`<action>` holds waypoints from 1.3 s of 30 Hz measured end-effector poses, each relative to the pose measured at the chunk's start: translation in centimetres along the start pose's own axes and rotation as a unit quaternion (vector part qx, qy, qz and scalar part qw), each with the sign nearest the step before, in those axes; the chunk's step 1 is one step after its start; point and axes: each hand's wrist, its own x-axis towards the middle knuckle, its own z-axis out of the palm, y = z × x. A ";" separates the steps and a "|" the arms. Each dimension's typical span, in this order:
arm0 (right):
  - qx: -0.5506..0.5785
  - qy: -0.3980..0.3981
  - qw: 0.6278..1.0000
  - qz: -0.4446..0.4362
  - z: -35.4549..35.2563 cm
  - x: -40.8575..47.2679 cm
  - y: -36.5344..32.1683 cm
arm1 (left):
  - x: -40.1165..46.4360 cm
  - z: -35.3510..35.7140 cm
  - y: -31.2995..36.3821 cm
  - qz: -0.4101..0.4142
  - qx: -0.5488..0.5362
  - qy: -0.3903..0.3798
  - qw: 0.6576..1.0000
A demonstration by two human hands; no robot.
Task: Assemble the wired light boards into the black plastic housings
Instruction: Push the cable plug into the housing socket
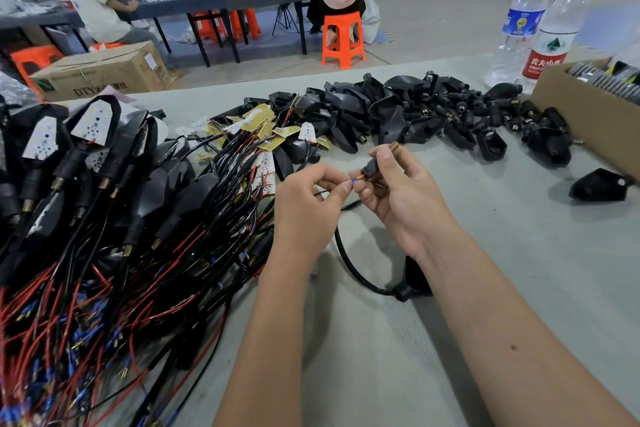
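**Black stem, tiny wire ends: threading step**

Black plastic stem piece (375,166) with a brass threaded tip is pinched in the right hand (398,191); the left hand (311,201) pinches the red and blue wire tips (356,179) just at its opening. I'd keep both tips together and feed straight. Beyond the hands: one heap of empty housings (433,111), too many to count. Left of them, finished units (86,156). Two water bottles (543,24) far right.

**Table layout**

On the table (519,253), finished lamps (86,156) lie at nine o'clock, loose boards (266,130) at eleven, empty housings (433,111) at one. Two bottles (540,28) stand behind the box (588,114) at two o'clock.
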 end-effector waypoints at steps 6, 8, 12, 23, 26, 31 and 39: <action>-0.014 -0.007 1.000 0.004 0.1 -0.1 0.0 | -0.1 0.4 0.2 -0.005 0.040 0.028 0.999; -0.019 -0.006 1.000 0.004 0.2 -0.1 -0.1 | -0.1 0.5 0.3 -0.008 0.051 0.032 0.998; -0.024 -0.001 1.000 0.005 0.2 -0.1 -0.1 | -0.1 0.4 0.2 -0.002 0.043 0.007 0.999; -0.054 0.017 0.998 0.003 -0.2 -0.2 -0.3 | -0.3 1.5 1.2 -0.043 0.037 0.057 0.997; -0.049 0.022 0.999 0.005 -0.2 -0.1 -0.2 | -0.3 1.4 1.4 -0.038 0.009 0.036 0.999; -0.031 0.036 0.999 -0.008 -0.2 -0.1 -0.2 | -0.2 0.5 0.8 0.017 -0.001 0.011 1.000; -0.039 0.030 0.999 -0.023 -0.1 -0.4 -0.3 | -0.1 0.6 0.5 -0.017 -0.075 0.067 0.995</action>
